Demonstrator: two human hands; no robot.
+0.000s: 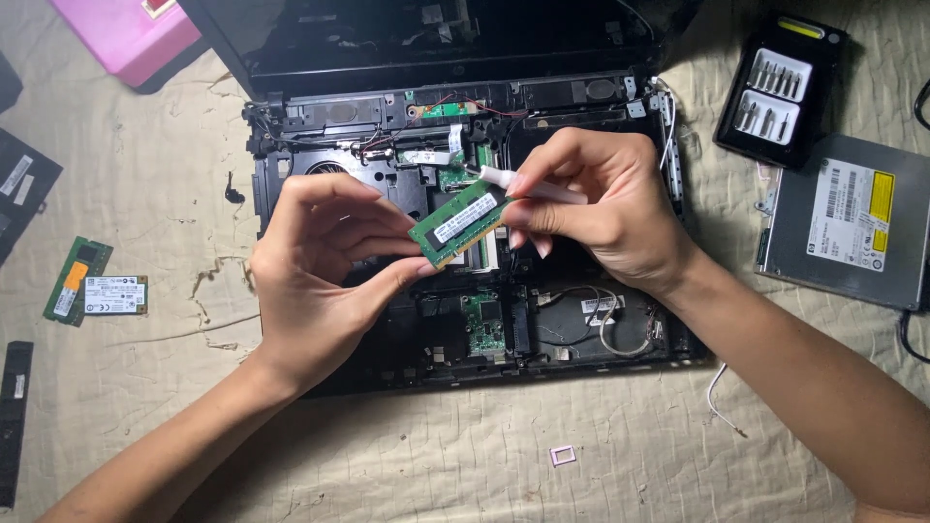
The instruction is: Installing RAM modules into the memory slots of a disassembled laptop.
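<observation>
while you've got that green memory module [459, 222] pinched up over the middle of the opened laptop [320, 155], keep your grip on the edges only. your left hand [325, 276] is closed on the module's lower left end, thumb underneath and fingers on top, which looks fine, just don't let skin slide onto the gold contact strip along the bottom edge. your right hand [601, 208] is curled shut around a small white tool [528, 186], looks like a little tube or eraser stick, i can't tell which, with its tip resting at the module's top right corner around 1 o'clock from the chip label.

my guess is you're cleaning or dabbing the module, so go light, short strokes along the edge rather than across it, and keep the module tilted like it is so crumbs fall off instead of into the board below.

off at 9 o'clock on the cloth-covered counter [436, 455] there's a second green module [77, 281] lying beside a small wireless card [116, 294], well apart from your hands, so no mix-up risk yet. the screwdriver bit case [775, 92] sits at 2 o'clock and the optical drive [848, 223] at 3 o'clock, with a pink box [126, 34] at 11 o'clock.
</observation>
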